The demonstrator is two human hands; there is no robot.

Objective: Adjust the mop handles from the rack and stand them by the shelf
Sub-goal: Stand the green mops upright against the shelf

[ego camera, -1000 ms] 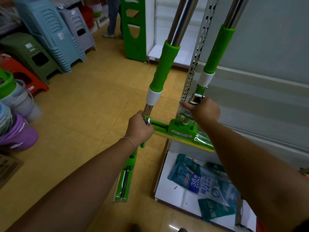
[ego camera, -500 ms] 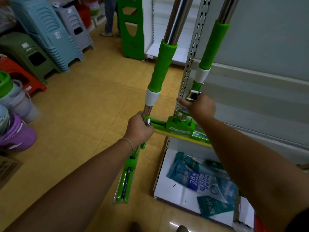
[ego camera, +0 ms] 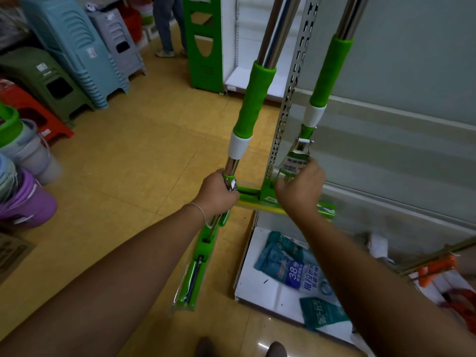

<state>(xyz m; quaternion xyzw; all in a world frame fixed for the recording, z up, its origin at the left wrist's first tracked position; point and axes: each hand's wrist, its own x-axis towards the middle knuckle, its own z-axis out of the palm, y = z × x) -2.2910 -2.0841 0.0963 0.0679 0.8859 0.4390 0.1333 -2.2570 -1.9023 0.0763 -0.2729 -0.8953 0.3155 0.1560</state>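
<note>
Shop aisle, tan floor: left hand (ego camera: 219, 193) grips the near mop (ego camera: 253, 104) low to steady it upright, right hand (ego camera: 300, 188) curls round the second mop (ego camera: 325, 76) at its clamp against the shelf post (ego camera: 288, 99), likely squaring it.

mop handles (ego camera: 270, 42) – glossy metal, matt green grips (ego camera: 253, 99)

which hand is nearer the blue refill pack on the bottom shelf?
Right. The right hand is at the right mop's lower fittings, over the shelf end above the blue refill pack; the left hand grips the left mop's handle, out over the floor.
</note>
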